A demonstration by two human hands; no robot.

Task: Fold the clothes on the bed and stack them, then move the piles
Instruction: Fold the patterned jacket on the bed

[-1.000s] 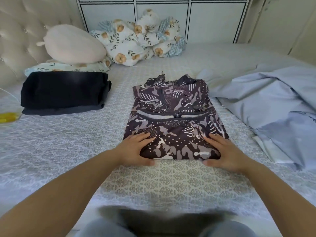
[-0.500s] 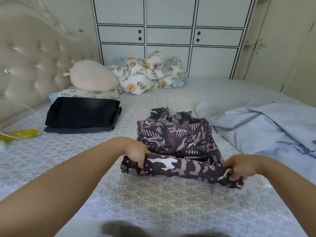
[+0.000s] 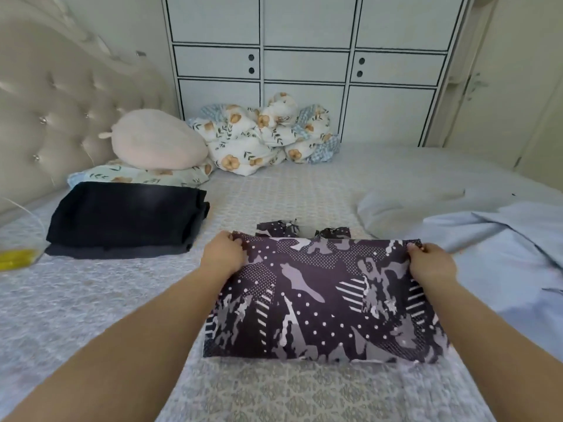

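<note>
Bed [image 3: 91,300]: it fills most of the view, covered with a pale patterned bedspread; a tufted cream headboard [image 3: 54,111] stands at its left.
Wardrobe [image 3: 304,56]: white doors and drawers with dark outlines, behind the far side of the bed.
Light blue sheet [image 3: 487,239]: crumpled, on the right part of the bed, just beside the right hand.
Patterned garment [image 3: 326,303]: dark purple with grey and white spots and stripes, it lies in the middle of the bed in front of the person. The near fold is flat on the bedspread and the upper layer is drawn toward its far edge. A small part of the same cloth shows beyond that edge.
Dark pile [image 3: 128,217]: folded black clothes, stacked on the left of the bed, well apart from the patterned garment.
Floral quilt [image 3: 265,132]: bunched against the wardrobe at the far side.
Pink plush pillow [image 3: 155,141]: it rests on a floral pillow, behind the dark pile.
Left hand [image 3: 224,257]: fingers curled, it grips the far left corner of the patterned garment.
Right hand [image 3: 432,263]: fingers curled, it pinches the far right corner of it.
Writing: no brand or label can be read.
</note>
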